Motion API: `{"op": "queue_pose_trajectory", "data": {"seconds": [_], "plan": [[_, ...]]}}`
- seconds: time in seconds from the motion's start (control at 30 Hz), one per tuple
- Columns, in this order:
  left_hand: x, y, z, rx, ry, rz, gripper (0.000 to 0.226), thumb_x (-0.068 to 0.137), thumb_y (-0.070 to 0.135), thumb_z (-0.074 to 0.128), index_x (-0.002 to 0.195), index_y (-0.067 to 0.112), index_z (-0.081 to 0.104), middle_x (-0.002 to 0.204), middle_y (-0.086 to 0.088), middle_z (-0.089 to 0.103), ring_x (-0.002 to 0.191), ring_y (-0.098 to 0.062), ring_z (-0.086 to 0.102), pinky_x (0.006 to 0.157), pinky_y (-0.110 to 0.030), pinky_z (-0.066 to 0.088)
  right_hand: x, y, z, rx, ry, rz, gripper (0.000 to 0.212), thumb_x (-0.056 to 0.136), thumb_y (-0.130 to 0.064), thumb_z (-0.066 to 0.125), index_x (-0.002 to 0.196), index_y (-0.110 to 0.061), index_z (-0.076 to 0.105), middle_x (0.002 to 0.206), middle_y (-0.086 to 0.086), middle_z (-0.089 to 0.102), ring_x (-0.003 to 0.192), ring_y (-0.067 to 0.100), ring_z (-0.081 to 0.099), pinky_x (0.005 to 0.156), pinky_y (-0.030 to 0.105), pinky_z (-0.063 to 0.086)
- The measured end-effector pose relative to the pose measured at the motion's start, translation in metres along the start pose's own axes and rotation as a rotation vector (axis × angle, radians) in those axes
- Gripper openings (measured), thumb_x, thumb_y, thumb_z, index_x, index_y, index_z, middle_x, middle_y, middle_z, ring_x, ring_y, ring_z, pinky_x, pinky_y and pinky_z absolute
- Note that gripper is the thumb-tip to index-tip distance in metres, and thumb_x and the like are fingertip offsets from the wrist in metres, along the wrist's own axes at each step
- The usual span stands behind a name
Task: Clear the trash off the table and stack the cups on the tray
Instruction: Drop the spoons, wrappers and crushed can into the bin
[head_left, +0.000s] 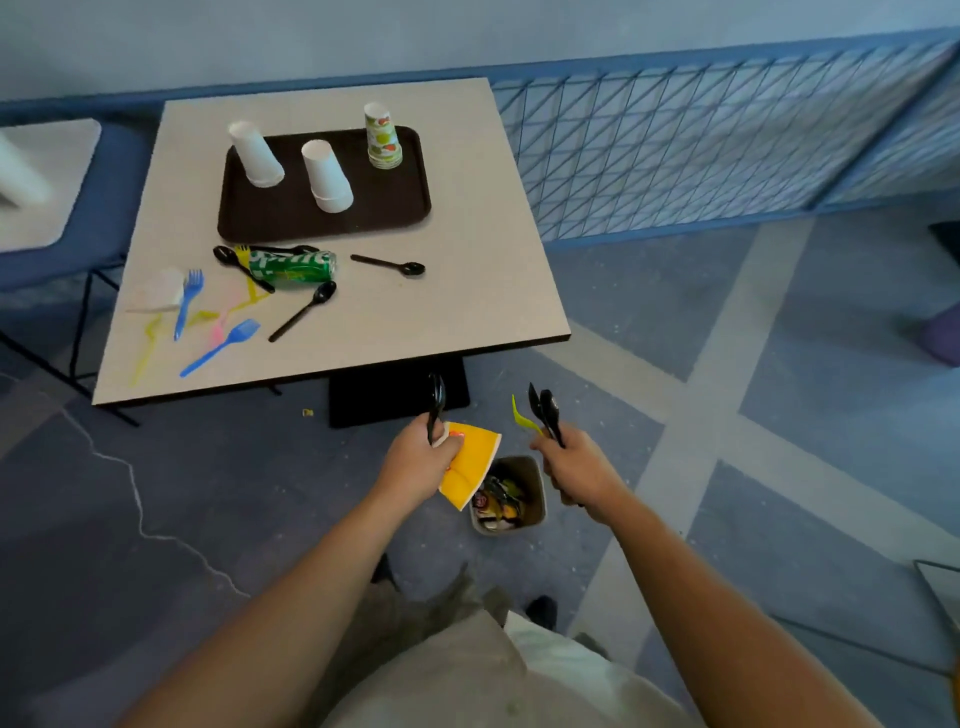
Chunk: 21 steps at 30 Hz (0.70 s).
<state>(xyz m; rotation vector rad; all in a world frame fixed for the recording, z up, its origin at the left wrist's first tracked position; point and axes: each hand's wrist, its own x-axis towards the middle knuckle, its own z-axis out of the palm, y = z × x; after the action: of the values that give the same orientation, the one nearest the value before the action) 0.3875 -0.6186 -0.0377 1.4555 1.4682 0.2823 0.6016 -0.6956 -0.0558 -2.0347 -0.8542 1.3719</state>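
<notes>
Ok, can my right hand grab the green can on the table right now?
Probably not yet. The right hand is full, gripping black spoons and a yellow utensil above the bin, away from the table. The green can lies uncovered, toward the table's left side.

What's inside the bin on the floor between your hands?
The bin holds black cutlery, a yellow utensil and printed scraps, jumbled. The yellow cup in the left hand covers its left rim; deeper layers are hidden.

A tray (280, 221) is sitting far on the bench (467, 270), carrying cup stacks (327, 176). A can (293, 266) and cutlery (244, 330) are lying nearer, leftward. A bin (527, 475) is standing on the floor, near right.
</notes>
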Motion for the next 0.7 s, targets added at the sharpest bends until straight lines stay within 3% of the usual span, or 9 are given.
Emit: {"op": "queue_pose_trajectory", "data": {"seconds": [0.1,0.23,0.37,0.5,0.6,0.7], "plan": [[-0.013,0.002,0.035,0.034,-0.002,-0.037,0.026,0.100,0.035,0.061,0.093,0.012,0.050,0.083,-0.005,0.054,0.077,-0.024,0.059,0.062,-0.036,0.046,-0.011,0.022,-0.016,0.015,-0.042,0.053,0.020,0.100,-0.032,0.050,0.108,-0.017,0.060,0.071,0.003,0.049,0.052,0.013,0.042,0.044,0.028,0.033],[-0.020,-0.002,0.070,0.094,-0.013,-0.062,0.021,0.100,0.032,0.060,0.088,0.020,0.048,0.090,-0.003,0.058,0.091,-0.026,0.059,0.065,-0.035,0.037,-0.016,0.042,-0.024,0.035,-0.093,0.130,0.016,0.097,-0.029,0.045,0.099,-0.019,0.057,0.072,0.007,0.042,0.049,0.015,0.036,0.041,0.024,0.028],[-0.001,-0.020,0.096,0.132,-0.077,-0.153,0.023,0.102,0.036,0.056,0.114,0.018,0.051,0.115,-0.010,0.063,0.103,-0.029,0.062,0.075,-0.036,0.042,0.001,0.069,-0.017,0.008,-0.095,0.159,0.018,0.101,-0.025,0.042,0.114,-0.021,0.055,0.071,0.005,0.045,0.050,0.014,0.039,0.038,0.023,0.031],[0.030,-0.049,0.125,0.171,-0.133,-0.211,0.035,0.103,0.036,0.056,0.130,0.016,0.047,0.127,-0.011,0.061,0.113,-0.032,0.062,0.087,-0.041,0.050,0.033,0.101,0.000,0.012,-0.115,0.179,0.015,0.103,-0.025,0.043,0.109,-0.019,0.055,0.075,0.007,0.047,0.052,0.013,0.040,0.040,0.023,0.033],[0.063,-0.080,0.150,0.214,-0.147,-0.215,0.035,0.103,0.037,0.056,0.129,0.016,0.048,0.125,-0.010,0.062,0.111,-0.030,0.062,0.087,-0.040,0.050,0.071,0.136,0.020,-0.027,-0.099,0.200,0.019,0.103,-0.028,0.042,0.109,-0.016,0.055,0.073,0.006,0.049,0.055,0.015,0.045,0.041,0.024,0.038],[0.096,-0.114,0.175,0.236,-0.152,-0.215,0.039,0.100,0.040,0.058,0.131,0.017,0.052,0.122,-0.007,0.064,0.109,-0.028,0.062,0.084,-0.037,0.049,0.111,0.172,0.040,-0.055,-0.063,0.243,0.029,0.103,-0.031,0.041,0.121,-0.014,0.056,0.076,0.004,0.052,0.059,0.019,0.050,0.041,0.025,0.042]]}}
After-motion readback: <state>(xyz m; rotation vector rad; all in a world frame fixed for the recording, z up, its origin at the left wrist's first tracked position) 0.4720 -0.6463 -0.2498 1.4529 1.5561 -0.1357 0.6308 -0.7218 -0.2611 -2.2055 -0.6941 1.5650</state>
